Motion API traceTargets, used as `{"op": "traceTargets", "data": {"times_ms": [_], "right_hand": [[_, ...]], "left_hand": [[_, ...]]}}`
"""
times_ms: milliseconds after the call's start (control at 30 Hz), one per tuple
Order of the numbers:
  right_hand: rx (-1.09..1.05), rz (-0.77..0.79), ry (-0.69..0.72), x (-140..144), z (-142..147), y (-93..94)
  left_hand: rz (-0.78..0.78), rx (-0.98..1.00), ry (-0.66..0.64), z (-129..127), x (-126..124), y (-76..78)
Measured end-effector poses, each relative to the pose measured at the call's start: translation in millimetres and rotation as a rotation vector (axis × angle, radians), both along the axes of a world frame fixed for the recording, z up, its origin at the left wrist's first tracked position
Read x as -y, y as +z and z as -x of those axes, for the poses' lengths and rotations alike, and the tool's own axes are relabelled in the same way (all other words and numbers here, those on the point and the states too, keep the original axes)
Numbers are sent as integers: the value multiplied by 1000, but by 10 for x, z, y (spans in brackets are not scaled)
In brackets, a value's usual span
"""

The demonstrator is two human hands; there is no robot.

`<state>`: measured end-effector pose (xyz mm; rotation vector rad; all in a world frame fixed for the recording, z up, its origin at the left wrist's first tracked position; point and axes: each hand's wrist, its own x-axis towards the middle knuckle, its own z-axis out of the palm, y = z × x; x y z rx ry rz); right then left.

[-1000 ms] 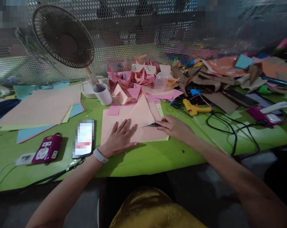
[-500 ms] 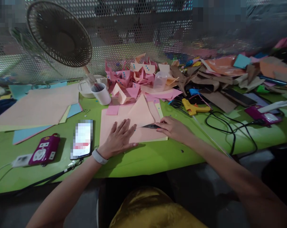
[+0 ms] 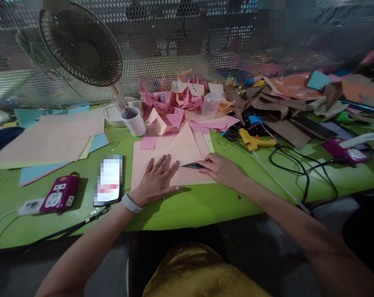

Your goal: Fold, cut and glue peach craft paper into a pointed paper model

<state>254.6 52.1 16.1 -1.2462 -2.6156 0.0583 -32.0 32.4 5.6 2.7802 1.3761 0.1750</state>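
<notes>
A peach sheet of paper [image 3: 143, 165] lies flat on the green table [image 3: 187, 210]. My left hand [image 3: 157, 177] rests on it with the fingers spread, holding nothing. In my right hand [image 3: 222, 169] is a pair of small black snips [image 3: 193, 165], held low over the sheet. Their pointed tip reaches the fingertips of my left hand. A folded peach piece with a pointed top [image 3: 187, 142] lies on the sheet beyond the snips. Whether the blades are cutting paper I cannot make out.
Folded pink pieces [image 3: 165, 101] are heaped behind the sheet, beside a white mug [image 3: 134, 123]. A phone [image 3: 109, 179] lies left, near a purple socket block [image 3: 60, 194]. At right are a yellow glue gun [image 3: 255, 140] and black cables [image 3: 302, 173].
My right hand has moved a little left with the snips, bringing their tip closer to my left fingers. My left hand stays on the sheet. The whole view has shifted slightly.
</notes>
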Motion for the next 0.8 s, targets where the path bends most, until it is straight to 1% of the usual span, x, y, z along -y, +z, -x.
{"op": "traceTargets", "data": {"times_ms": [133, 333, 467, 533, 633, 800], "right_hand": [[3, 8, 9, 14, 66, 2], [-11, 30, 4, 19, 14, -5], [-3, 29, 9, 13, 19, -2], [-6, 21, 3, 21, 23, -3], [-6, 9, -11, 37, 24, -10], [-2, -29, -4, 32, 92, -24]], "left_hand": [[1, -3, 8, -8, 4, 11], [8, -3, 2, -1, -2, -5], [26, 30, -27, 52, -31, 24], [21, 50, -20, 101, -29, 46], [4, 31, 16, 179, 18, 47], [2, -17, -7, 233, 121, -15]]}}
